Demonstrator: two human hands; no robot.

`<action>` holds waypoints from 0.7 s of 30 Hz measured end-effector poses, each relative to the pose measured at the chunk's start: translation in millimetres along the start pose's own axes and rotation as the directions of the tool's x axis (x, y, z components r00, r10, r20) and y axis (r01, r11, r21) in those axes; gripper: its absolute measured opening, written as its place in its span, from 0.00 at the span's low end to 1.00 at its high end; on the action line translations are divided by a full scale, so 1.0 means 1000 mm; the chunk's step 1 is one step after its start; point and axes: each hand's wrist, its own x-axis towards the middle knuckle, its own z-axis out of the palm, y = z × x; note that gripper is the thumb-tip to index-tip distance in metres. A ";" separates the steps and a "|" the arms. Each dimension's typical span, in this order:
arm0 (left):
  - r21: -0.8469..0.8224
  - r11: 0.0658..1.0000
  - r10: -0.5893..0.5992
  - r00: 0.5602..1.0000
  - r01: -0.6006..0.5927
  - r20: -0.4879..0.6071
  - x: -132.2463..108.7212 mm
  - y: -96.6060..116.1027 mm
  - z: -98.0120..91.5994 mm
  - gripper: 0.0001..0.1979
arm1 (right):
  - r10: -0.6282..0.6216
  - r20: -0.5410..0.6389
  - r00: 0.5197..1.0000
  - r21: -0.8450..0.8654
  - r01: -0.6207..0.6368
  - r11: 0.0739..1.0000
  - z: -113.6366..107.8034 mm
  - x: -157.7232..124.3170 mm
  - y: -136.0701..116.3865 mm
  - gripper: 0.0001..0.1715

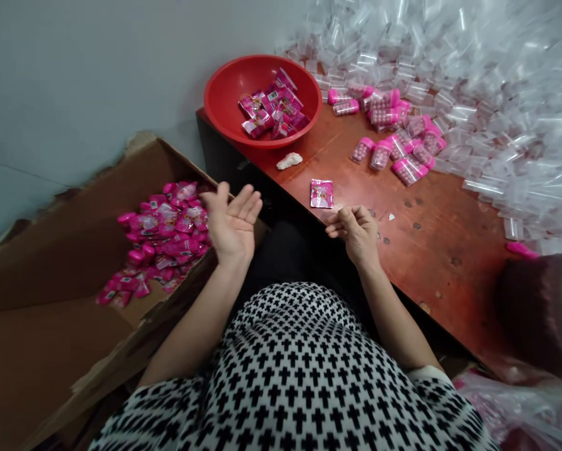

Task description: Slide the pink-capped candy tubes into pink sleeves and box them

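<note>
My left hand [234,228] is open, palm turned up and fingers spread, by the near edge of a cardboard box [74,188]. Nothing lies on its palm. In the box is a heap of pink wrapped packs [168,228]. My right hand [356,232] is at the table's edge with its thumb and fingers pressed together; what they hold, if anything, I cannot make out. Just beyond those fingertips a square pink sachet [321,193] lies flat on the brown table [431,263].
A red bowl [219,116] with several pink sachets stands at the table's far left corner, behind a crumpled white lump [289,161]. Pink-capped bottles of pink beads [381,155] lie before a big pile of clear containers [450,69]. A dark bucket [534,313] stands at right.
</note>
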 end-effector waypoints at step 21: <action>0.625 0.267 0.245 0.679 -0.734 0.692 0.022 -0.101 0.051 0.11 | -0.202 -0.046 0.978 -0.389 0.168 0.906 -0.014 0.041 0.003 0.18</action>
